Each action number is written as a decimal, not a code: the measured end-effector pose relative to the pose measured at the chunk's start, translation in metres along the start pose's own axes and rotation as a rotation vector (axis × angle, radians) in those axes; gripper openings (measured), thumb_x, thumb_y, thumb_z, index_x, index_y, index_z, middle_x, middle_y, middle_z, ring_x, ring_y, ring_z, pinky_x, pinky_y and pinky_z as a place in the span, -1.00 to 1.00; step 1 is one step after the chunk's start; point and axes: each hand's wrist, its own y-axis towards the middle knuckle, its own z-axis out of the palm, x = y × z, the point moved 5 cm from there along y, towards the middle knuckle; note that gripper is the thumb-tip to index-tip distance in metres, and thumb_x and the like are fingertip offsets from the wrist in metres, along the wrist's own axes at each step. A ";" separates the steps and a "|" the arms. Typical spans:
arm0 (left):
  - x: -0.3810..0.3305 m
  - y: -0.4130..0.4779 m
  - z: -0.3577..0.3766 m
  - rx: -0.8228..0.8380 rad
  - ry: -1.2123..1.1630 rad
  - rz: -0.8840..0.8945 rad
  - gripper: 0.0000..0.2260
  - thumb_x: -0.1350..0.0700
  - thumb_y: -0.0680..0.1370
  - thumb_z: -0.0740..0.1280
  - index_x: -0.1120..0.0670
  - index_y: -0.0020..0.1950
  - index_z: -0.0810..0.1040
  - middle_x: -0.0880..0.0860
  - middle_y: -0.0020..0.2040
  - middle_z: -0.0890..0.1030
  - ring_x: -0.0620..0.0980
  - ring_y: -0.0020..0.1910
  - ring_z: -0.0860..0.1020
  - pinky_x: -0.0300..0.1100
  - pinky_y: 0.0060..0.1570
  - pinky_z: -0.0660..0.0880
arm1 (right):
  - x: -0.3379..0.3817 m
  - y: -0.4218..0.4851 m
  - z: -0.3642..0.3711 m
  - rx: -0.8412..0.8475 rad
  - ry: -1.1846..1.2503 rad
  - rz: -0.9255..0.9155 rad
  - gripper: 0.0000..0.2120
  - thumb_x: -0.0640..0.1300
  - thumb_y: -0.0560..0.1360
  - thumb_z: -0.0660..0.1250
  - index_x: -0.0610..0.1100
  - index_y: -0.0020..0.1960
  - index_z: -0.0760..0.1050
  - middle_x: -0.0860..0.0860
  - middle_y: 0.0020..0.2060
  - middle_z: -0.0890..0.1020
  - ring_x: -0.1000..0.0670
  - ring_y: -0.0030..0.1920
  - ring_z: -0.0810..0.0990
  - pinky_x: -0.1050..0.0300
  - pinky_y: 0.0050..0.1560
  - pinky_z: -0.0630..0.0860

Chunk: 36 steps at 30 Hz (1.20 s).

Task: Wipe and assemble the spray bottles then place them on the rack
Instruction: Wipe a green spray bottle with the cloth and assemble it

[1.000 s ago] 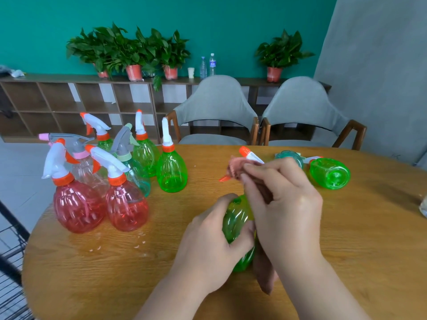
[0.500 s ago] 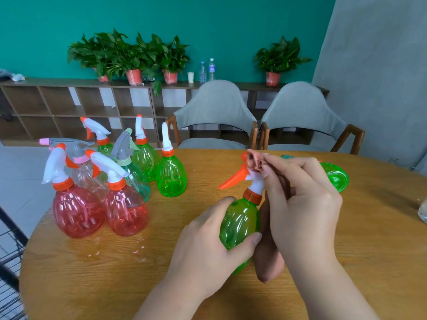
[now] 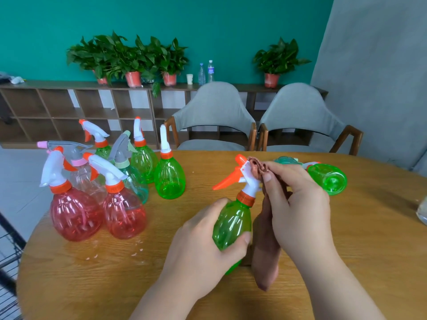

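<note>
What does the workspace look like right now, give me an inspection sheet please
Surface: round wooden table, with small droplets near the red bottles.
Job's things: green spray bottle held upright; brown cloth bunched against its spray head; assembled bottles standing at left; another green bottle lying on its side beyond the right hand.
Clutter: clear object at the right edge, cut off.
Grippers: left hand grips the green spray bottle's body; right hand pinches the cloth with its fingers.
Cables: nothing seen.
Surroundings: wire rack lower left, grey chairs, shelf bearing potted plants.
</note>
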 end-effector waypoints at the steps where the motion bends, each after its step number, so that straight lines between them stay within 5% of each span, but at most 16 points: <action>1: 0.000 0.001 -0.002 0.022 0.030 0.010 -0.26 -0.50 0.44 0.31 -0.36 0.59 0.25 -0.40 0.33 0.50 -0.29 0.25 0.51 -0.26 0.24 0.50 | -0.001 0.001 -0.001 0.030 0.028 0.010 -0.80 -0.13 0.68 0.38 0.01 0.22 0.73 0.23 0.05 0.68 0.27 0.14 0.61 0.48 0.13 0.40; 4: -0.003 0.000 -0.006 0.072 0.066 0.034 -0.29 -0.48 0.45 0.35 -0.38 0.57 0.29 -0.46 0.27 0.46 -0.34 0.25 0.45 -0.33 0.22 0.44 | 0.010 0.003 -0.007 0.027 0.043 -0.073 -0.80 -0.13 0.68 0.38 0.02 0.22 0.73 0.22 0.05 0.70 0.19 0.15 0.65 0.43 0.14 0.43; 7: -0.001 -0.001 -0.004 0.082 -0.076 0.024 -0.33 -0.44 0.43 0.39 -0.35 0.52 0.38 -0.38 0.25 0.59 -0.28 0.22 0.58 -0.19 0.21 0.55 | 0.014 0.006 -0.011 0.043 0.020 -0.146 -0.79 -0.09 0.68 0.36 0.00 0.25 0.72 0.17 0.05 0.70 0.14 0.13 0.66 0.39 0.14 0.44; 14: 0.002 0.000 -0.005 0.116 -0.388 -0.079 -0.62 -0.18 0.58 0.50 -0.29 0.38 0.53 -0.22 0.12 0.73 -0.21 0.10 0.70 -0.20 0.13 0.59 | -0.004 0.008 -0.007 0.219 0.219 0.161 -0.81 -0.06 0.67 0.40 0.15 0.18 0.74 0.34 -0.02 0.75 0.29 0.07 0.69 0.39 0.06 0.53; 17: -0.002 0.002 -0.001 0.100 -0.494 -0.105 -0.68 -0.15 0.58 0.46 -0.25 0.33 0.59 -0.17 0.12 0.74 -0.18 0.09 0.71 -0.19 0.13 0.62 | -0.001 0.002 -0.001 0.087 0.223 0.166 -0.83 -0.07 0.66 0.42 0.16 0.15 0.74 0.31 -0.03 0.75 0.29 0.07 0.68 0.40 0.06 0.51; 22: -0.011 0.003 0.009 0.082 -0.673 -0.158 -0.69 -0.18 0.59 0.39 -0.17 0.31 0.65 -0.10 0.16 0.75 -0.10 0.16 0.71 -0.03 0.19 0.64 | 0.012 -0.017 0.012 -0.160 0.014 -0.140 -0.80 -0.22 0.63 0.49 -0.11 0.24 0.74 0.06 0.09 0.68 0.03 0.14 0.67 0.17 0.21 0.57; 26: -0.010 0.004 0.011 0.052 -0.753 -0.208 -0.68 -0.22 0.60 0.35 -0.16 0.29 0.67 -0.09 0.16 0.75 -0.13 0.17 0.71 -0.09 0.17 0.63 | 0.009 -0.017 0.020 -0.062 0.020 -0.184 -0.78 -0.24 0.58 0.54 -0.12 0.22 0.75 0.03 0.17 0.65 0.06 0.14 0.66 0.22 0.23 0.57; 30: -0.008 0.005 0.007 0.010 -0.795 -0.230 -0.73 -0.20 0.63 0.35 -0.19 0.29 0.66 -0.24 0.19 0.72 -0.34 0.18 0.65 -0.50 0.00 0.50 | 0.009 -0.016 0.025 0.048 0.046 -0.188 -0.79 -0.21 0.56 0.56 -0.08 0.19 0.77 0.07 0.17 0.63 0.05 0.12 0.65 0.32 0.19 0.53; 36: -0.011 0.005 0.005 0.062 -0.864 -0.250 -0.76 -0.13 0.66 0.32 -0.19 0.30 0.64 -0.27 0.14 0.73 -0.36 0.11 0.67 -0.48 -0.07 0.54 | -0.012 -0.013 0.028 0.090 0.228 0.092 -0.84 -0.16 0.55 0.56 0.06 0.07 0.78 0.18 0.04 0.72 0.09 0.17 0.69 0.24 0.18 0.59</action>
